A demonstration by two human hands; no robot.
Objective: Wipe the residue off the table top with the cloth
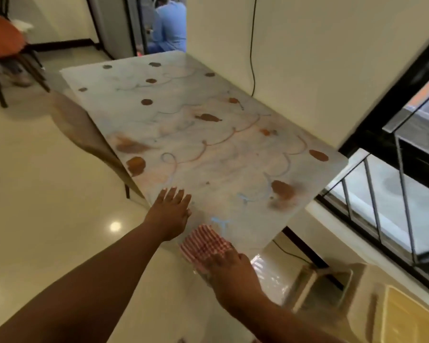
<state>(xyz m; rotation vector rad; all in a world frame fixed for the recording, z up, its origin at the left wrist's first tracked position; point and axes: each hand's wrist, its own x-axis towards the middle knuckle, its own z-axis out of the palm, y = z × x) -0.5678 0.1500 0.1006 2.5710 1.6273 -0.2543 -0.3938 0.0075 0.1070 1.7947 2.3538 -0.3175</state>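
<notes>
A pale marbled table top (198,95) stretches away from me, marked with brown blobs of residue (282,190) and orange and blue squiggles. My left hand (170,214) lies flat on the near left corner of the table, fingers straight and together. At the near edge sits a red-and-white striped cloth (203,242). My right hand (230,276) rests on the near part of the cloth with fingers fairly straight; the frame is blurred there.
An orange-seated chair (3,40) stands at the far left on the shiny floor. A person in blue sits in the doorway (170,26) beyond the table. A barred window (382,194) runs along the right. A beige box with a yellow tray (406,315) is at lower right.
</notes>
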